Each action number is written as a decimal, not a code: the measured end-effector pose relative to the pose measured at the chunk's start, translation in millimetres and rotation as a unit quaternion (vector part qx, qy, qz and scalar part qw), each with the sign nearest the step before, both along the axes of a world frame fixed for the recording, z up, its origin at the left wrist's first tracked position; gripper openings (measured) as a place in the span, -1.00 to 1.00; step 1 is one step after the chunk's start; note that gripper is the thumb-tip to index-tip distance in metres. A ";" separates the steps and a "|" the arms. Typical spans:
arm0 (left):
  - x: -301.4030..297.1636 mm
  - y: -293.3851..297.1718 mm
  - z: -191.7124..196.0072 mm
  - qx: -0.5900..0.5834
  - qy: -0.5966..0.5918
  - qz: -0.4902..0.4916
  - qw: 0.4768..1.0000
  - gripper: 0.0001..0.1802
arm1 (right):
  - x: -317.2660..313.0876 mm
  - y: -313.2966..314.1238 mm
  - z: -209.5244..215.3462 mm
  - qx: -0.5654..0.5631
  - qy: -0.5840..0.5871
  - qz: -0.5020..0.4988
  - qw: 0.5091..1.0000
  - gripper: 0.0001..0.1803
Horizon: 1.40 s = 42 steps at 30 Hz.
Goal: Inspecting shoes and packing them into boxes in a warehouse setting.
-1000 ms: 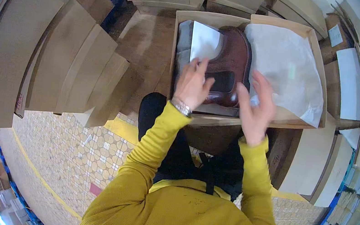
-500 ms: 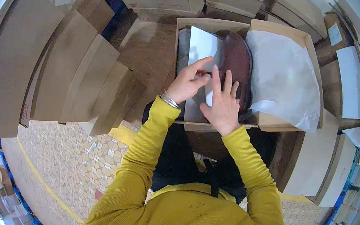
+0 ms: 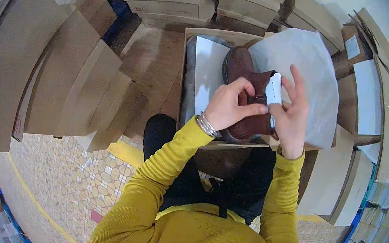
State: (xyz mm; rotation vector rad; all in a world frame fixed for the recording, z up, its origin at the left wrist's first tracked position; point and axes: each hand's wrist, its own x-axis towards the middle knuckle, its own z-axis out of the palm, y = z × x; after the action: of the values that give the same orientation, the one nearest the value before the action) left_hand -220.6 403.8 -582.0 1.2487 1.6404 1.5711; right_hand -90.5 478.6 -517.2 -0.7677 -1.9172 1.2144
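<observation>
Item: dark brown leather ankle boot, lying in open cardboard shoebox on white tissue paper; left hand curled over its collar, right hand pinching small white tag; step judged tag handling, demanding fine fingertip control.

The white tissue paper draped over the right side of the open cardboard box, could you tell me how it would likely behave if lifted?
The white tissue paper would probably flop limply, since it drapes over the open cardboard box. It looks thin and light, so likely easy to crease.
</observation>
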 end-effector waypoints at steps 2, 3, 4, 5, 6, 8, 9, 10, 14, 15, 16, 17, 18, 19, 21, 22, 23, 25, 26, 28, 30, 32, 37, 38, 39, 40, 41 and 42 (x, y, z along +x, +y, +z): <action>-4.6 -1.0 13.0 -0.057 -0.014 0.010 0.998 -0.55 | -1.0 -1.1 8.2 0.013 0.000 0.012 1.000 -0.17; -8.1 -2.9 11.5 -0.057 -0.013 0.012 0.998 -0.55 | -1.7 -1.4 9.9 0.024 0.001 0.025 0.999 -0.17; -12.2 -4.3 7.6 -0.045 0.051 0.001 0.998 -0.57 | -3.1 1.7 9.5 0.024 0.002 0.027 0.999 -0.17; -15.3 -6.3 4.6 -0.034 0.116 -0.008 0.993 -0.60 | -5.5 7.3 7.9 0.008 0.017 0.031 0.999 -0.15; -13.8 -5.8 2.9 -0.036 0.117 -0.004 0.992 -0.60 | -6.5 10.8 7.0 -0.009 0.032 0.035 0.999 -0.13; -8.7 -4.5 -0.1 0.084 0.175 0.011 0.981 -0.64 | -5.3 10.4 16.9 -0.039 0.028 0.037 0.998 -0.13; -9.4 -9.2 9.0 0.082 0.176 0.013 0.981 -0.64 | -3.9 9.7 25.2 -0.069 0.023 0.033 0.997 -0.13; -8.3 -15.8 19.9 0.035 0.118 -0.014 0.992 -0.71 | -0.7 6.0 35.0 -0.070 0.012 0.039 0.997 -0.12; 6.8 -34.2 43.2 0.016 -0.230 -0.070 0.971 -0.85 | 4.0 -18.9 61.0 0.013 0.038 0.066 0.997 -0.20; 9.4 -38.6 44.0 0.065 -0.298 -0.067 0.950 -0.83 | 4.3 -25.1 60.1 0.011 0.037 0.068 0.997 -0.20; 9.3 -47.9 45.6 0.053 -0.301 -0.056 0.951 -0.72 | 4.7 -30.4 58.7 -0.008 0.029 0.073 0.997 -0.16; 9.3 -56.6 45.6 0.054 -0.302 -0.058 0.950 -0.72 | 6.5 -35.6 58.9 -0.024 0.021 0.075 0.997 -0.12; 7.5 -65.9 44.1 0.064 -0.302 -0.040 0.950 -0.70 | 5.2 -40.2 53.9 -0.054 0.030 0.087 0.994 -0.13; 4.9 -75.6 42.8 0.074 -0.302 -0.021 0.950 -0.68 | 3.0 -41.3 45.9 -0.022 0.017 0.102 0.994 -0.14; -6.2 -100.0 22.8 0.056 -0.310 0.031 0.949 -0.65 | -8.3 -45.8 32.3 0.030 -0.001 0.129 0.991 -0.15; -11.4 -108.1 3.6 0.052 -0.329 0.037 0.942 -0.67 | -12.6 -51.5 38.8 -0.021 0.004 0.134 0.991 -0.16; -12.9 -113.6 -12.8 0.051 -0.328 0.037 0.943 -0.67 | -16.1 -52.1 41.2 -0.022 0.006 0.133 0.991 -0.16; -13.6 -124.2 -30.2 -0.019 -0.316 0.099 0.943 -0.70 | -22.3 -52.6 47.0 0.018 -0.040 0.163 0.986 -0.14; -9.8 -127.8 -30.3 -0.022 -0.262 0.107 0.959 -0.77 | -23.0 -53.1 48.5 0.018 -0.039 0.170 0.985 -0.14; -10.5 -132.4 -27.4 -0.041 -0.194 0.108 0.974 -0.80 | -24.0 -54.2 51.5 -0.019 -0.053 0.209 0.976 -0.23; -18.5 -132.8 -22.0 -0.022 -0.055 0.094 0.994 -0.84 | -24.4 -53.3 51.5 -0.041 -0.053 0.206 0.976 -0.32; -31.5 -126.0 -2.7 0.028 0.026 0.088 0.995 -0.53 | -22.6 -50.5 54.0 -0.097 -0.082 0.186 0.974 -0.30; -43.2 -102.6 20.7 0.095 0.157 0.051 0.982 -0.26 | -28.9 -59.3 38.4 -0.001 -0.110 0.223 0.969 -0.30; -44.2 -102.5 19.9 0.107 0.172 0.042 0.978 -0.27 | -30.8 -60.3 41.6 -0.018 -0.125 0.216 0.968 -0.31; -45.2 -101.8 18.4 0.119 0.187 0.034 0.975 -0.28 | -33.0 -61.0 43.3 -0.034 -0.141 0.208 0.967 -0.32; -46.6 -98.7 7.3 0.141 0.223 0.075 0.962 -0.33 | -35.3 -61.0 41.6 -0.030 -0.147 0.211 0.966 -0.32; -47.7 -96.1 5.3 0.144 0.218 0.080 0.962 -0.33 | -37.4 -59.6 37.8 0.002 -0.138 0.219 0.966 -0.32; -48.7 -94.0 3.4 0.141 0.182 0.086 0.969 -0.36 | -39.6 -57.9 35.0 0.035 -0.130 0.228 0.964 -0.32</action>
State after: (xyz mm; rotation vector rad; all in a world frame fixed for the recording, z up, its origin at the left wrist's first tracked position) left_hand -269.3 309.8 -578.5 1.6628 1.8347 1.8125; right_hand -130.1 420.7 -482.2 -0.4759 -2.4335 1.3537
